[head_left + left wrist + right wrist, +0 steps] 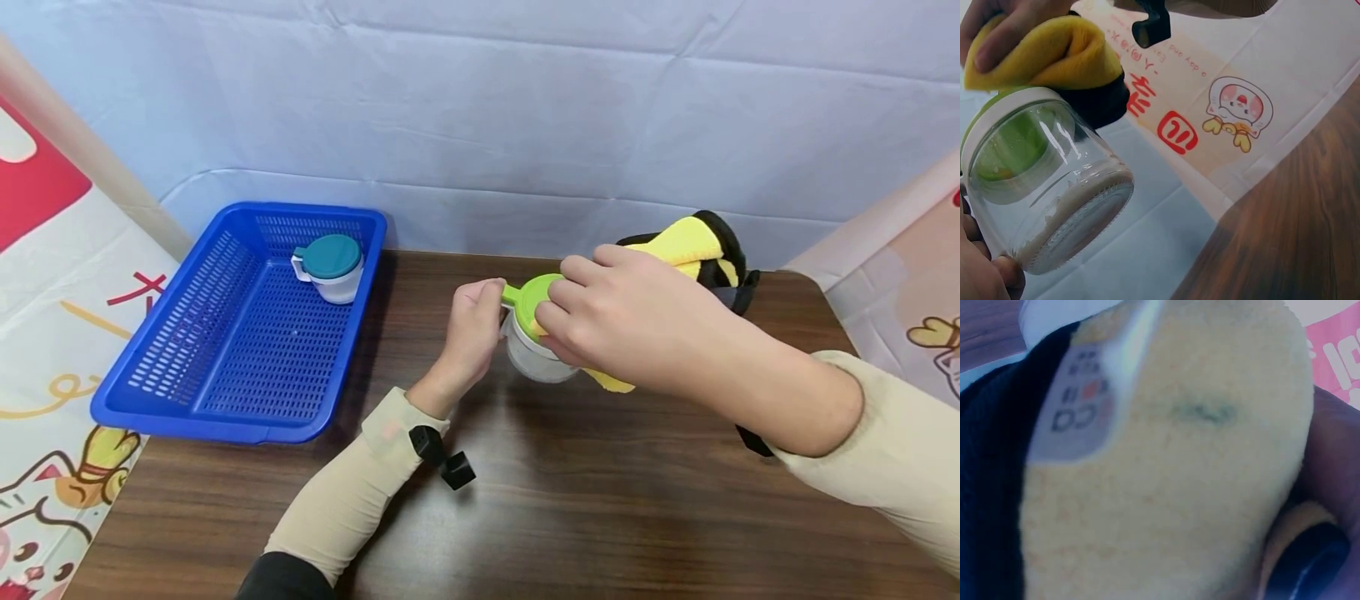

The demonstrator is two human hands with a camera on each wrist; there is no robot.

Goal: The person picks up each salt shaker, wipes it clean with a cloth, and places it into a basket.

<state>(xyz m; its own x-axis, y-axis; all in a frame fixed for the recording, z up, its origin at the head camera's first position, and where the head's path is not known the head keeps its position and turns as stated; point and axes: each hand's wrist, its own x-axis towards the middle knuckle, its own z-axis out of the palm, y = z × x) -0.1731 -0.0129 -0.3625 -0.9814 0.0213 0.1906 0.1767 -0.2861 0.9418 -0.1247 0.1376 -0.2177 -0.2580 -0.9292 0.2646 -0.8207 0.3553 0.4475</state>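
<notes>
A clear glass seasoning jar (542, 360) with a light green lid (534, 293) hangs above the table, a pale layer at its bottom (1085, 215). My left hand (472, 325) grips it by the handle side, with the thumb near the lid's tab. Pressed on the lid by my right hand (611, 312) is a yellow cloth with a dark side (1054, 53). The fingers bend over this cloth and hide part of the lid. Up close in the right wrist view, the cloth (1179, 506) shows a white label and a greenish smudge.
A blue plastic basket (341, 400) stands on the left of the wooden table (600, 508). Inside it, at the back right, sits another jar with a teal lid (332, 256). A pale blue sheet (480, 125) hangs behind the table.
</notes>
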